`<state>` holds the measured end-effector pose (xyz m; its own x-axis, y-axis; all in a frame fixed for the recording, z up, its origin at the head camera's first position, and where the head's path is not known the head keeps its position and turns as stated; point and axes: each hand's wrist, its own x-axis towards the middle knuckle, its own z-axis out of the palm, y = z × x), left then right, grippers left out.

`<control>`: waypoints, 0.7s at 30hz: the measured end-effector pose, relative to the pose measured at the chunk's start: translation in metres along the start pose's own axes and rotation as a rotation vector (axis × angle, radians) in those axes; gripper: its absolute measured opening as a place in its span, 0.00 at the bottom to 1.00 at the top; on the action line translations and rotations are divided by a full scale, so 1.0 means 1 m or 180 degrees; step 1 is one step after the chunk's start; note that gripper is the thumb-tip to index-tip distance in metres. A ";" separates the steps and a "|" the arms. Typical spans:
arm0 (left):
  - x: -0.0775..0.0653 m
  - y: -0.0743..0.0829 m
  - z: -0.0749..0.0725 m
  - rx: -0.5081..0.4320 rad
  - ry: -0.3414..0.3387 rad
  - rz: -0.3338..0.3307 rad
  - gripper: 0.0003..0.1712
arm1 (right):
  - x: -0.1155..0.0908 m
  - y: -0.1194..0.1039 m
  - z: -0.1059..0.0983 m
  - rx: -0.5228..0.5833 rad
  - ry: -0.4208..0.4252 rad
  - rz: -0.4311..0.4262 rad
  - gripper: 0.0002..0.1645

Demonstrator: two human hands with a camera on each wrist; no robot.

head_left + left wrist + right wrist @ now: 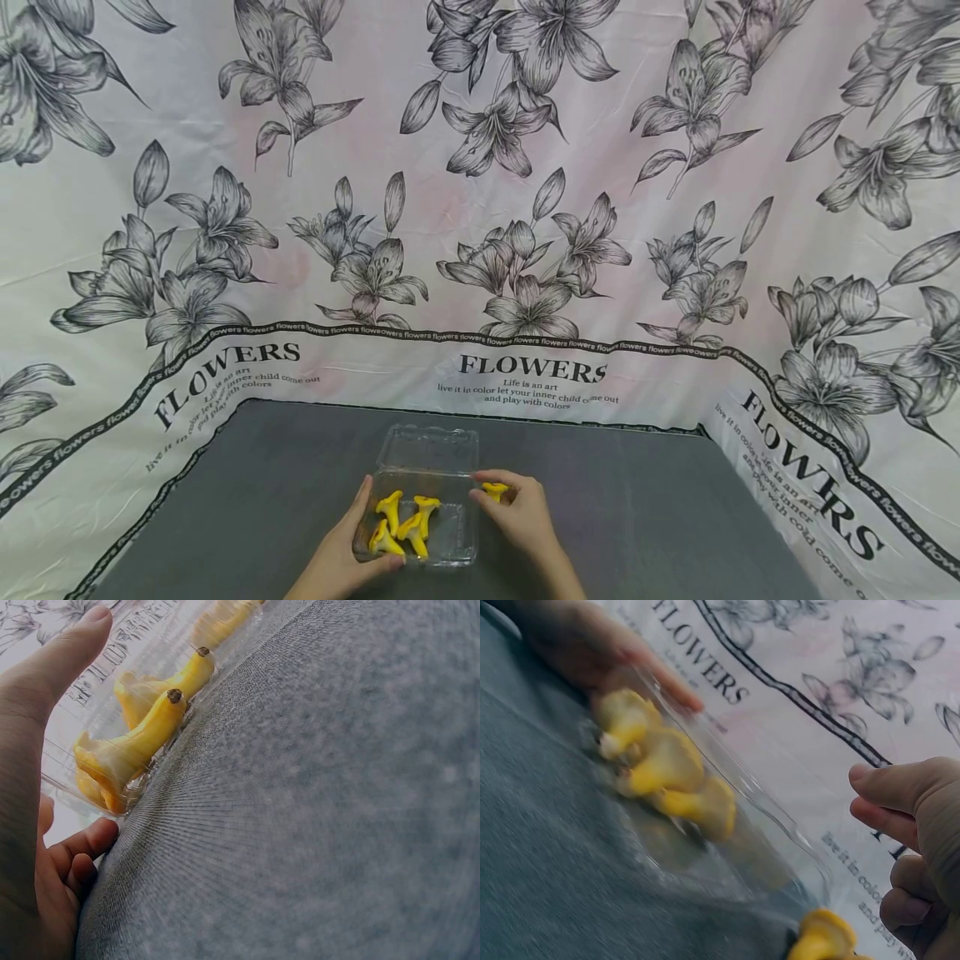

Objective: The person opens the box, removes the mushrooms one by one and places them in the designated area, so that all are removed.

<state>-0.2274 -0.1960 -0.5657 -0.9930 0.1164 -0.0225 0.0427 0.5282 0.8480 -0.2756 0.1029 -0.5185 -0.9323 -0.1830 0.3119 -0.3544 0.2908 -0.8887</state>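
A clear plastic clamshell box (454,533) stands on the grey surface, its lid (427,450) folded back at the far side. Several yellow trumpet-shaped mushrooms (388,508) lie in its left half. My left hand (341,542) holds the box at its near left corner, thumb along the front and fingers along the left side. By the right rim is my right hand (521,508), thumb and index tips close together with nothing showing between them. Another yellow mushroom (495,490) shows through the gap behind those fingers; in the right wrist view this mushroom (821,937) lies past the box's end.
The grey cloth surface (637,517) spreads around the box. White fabric (540,379) printed with lilies and lettering stands as a wall at the back and both sides.
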 end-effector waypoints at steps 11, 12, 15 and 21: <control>0.000 0.002 0.003 -0.0064 0.0028 -0.0025 0.70 | -0.005 -0.007 0.022 -0.0031 -0.0446 -0.0280 0.15; 0.000 0.001 0.003 -0.0072 0.0024 -0.0044 0.69 | -0.005 -0.007 0.024 -0.0006 -0.0467 -0.0301 0.15; 0.001 0.000 0.003 -0.0123 -0.0013 -0.0073 0.69 | -0.007 -0.004 0.028 0.0108 -0.0526 -0.0343 0.14; 0.003 -0.002 0.000 -0.0267 -0.0117 -0.0096 0.69 | -0.009 0.002 0.035 0.0122 -0.0544 -0.0307 0.12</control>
<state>-0.2307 -0.1962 -0.5672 -0.9888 0.1333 -0.0667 0.0020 0.4597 0.8881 -0.2651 0.0725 -0.5348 -0.8672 -0.3661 0.3375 -0.4354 0.2288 -0.8707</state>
